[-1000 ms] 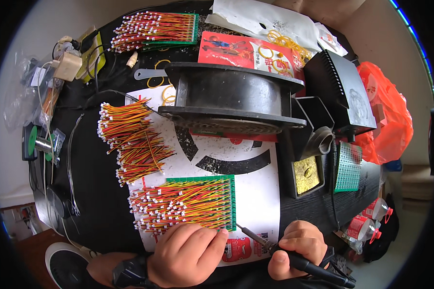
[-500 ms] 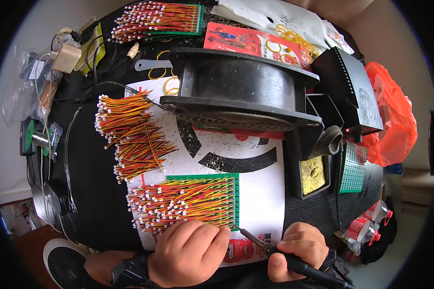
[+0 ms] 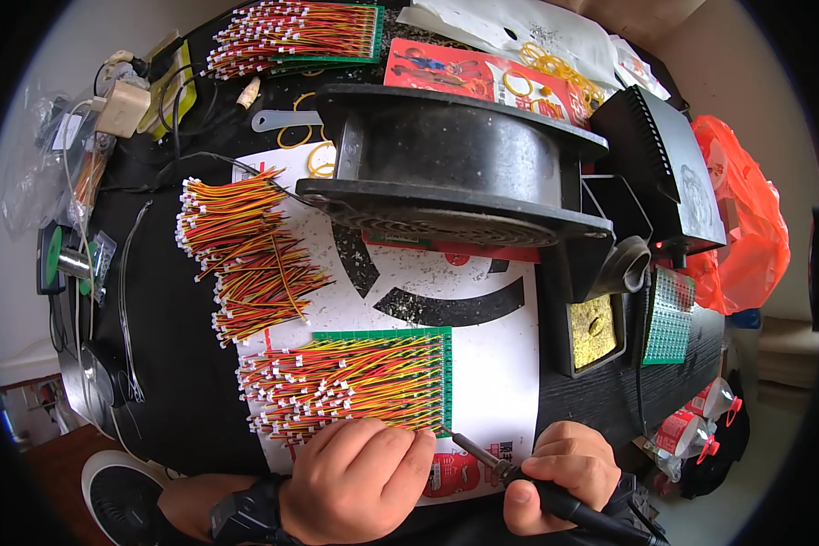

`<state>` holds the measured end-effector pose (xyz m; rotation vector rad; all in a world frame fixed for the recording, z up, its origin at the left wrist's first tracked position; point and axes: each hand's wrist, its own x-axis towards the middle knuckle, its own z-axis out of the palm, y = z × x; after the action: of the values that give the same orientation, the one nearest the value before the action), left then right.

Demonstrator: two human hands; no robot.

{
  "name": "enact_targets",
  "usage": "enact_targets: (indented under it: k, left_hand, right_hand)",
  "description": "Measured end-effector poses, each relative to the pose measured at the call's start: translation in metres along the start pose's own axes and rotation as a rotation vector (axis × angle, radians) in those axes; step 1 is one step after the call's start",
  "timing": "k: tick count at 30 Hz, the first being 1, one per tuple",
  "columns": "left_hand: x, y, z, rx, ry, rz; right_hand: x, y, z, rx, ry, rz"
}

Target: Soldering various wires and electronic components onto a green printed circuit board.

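My right hand [image 3: 569, 473] is closed round the black handle of a soldering iron [image 3: 537, 489]. The iron's tip touches the lower right corner of a green circuit board [image 3: 447, 382]. Rows of red, yellow and black wires [image 3: 364, 373] with white connectors lie across that board, pointing left. My left hand [image 3: 364, 478] is curled at the board's lower edge, thumb and forefinger pinched close to the iron's tip. What the pinch holds is hidden behind the fingers. Beyond the board at left lies a loose pile of wires [image 3: 255, 264] with white connectors.
A black fan [image 3: 455, 168] stands behind the board. Right of it are a soldering station [image 3: 664, 173], an iron stand [image 3: 601, 264] with yellow sponge [image 3: 593, 332], and another green board [image 3: 669, 317]. A wired board stack [image 3: 300, 36] lies far left, a solder spool [image 3: 71, 262] at left.
Both hands and the iron's tip stay in nearly the same place. The whole view shifts very slightly; nothing is picked up or let go.
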<state>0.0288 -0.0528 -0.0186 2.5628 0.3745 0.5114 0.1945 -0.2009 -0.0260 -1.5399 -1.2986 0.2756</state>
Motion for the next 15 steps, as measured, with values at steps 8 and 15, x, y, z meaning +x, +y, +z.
enact_targets:
  k: [8,15]
  left_hand:
    - [-0.0011,-0.0005,0.0001,0.006,0.005,-0.004]
    - [0.0011,0.0000,-0.0001,-0.002,-0.009,0.005]
  right_hand:
    - [-0.0018,-0.0060,0.0065,-0.073,0.046,0.050]
    - [0.0027,-0.0097,0.0010,-0.087,0.049,0.054]
